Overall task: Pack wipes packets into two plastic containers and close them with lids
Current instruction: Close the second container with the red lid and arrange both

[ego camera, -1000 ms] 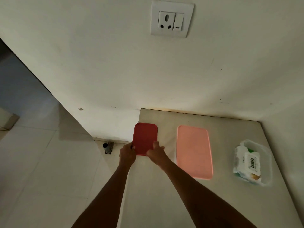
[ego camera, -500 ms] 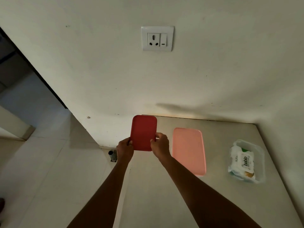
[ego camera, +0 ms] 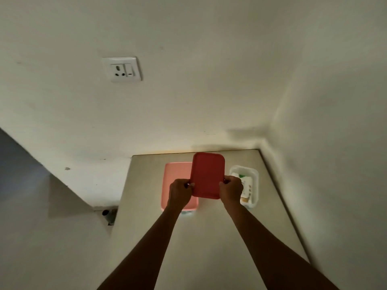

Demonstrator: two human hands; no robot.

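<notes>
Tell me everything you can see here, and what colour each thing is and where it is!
Red lid: one, dark red, held up above the table between both hands.
Pink lid: one, light pink, on a box at the table's middle, partly behind the red lid.
Clear box: one, see-through, open, on the table's right side.
Wipes packet: one, white, inside the clear box.
Table: one, beige, in the room's corner.
Wall socket: one, white, on the wall, upper left.
Left hand: gripping the red lid's left edge.
Right hand: gripping its right edge.
</notes>
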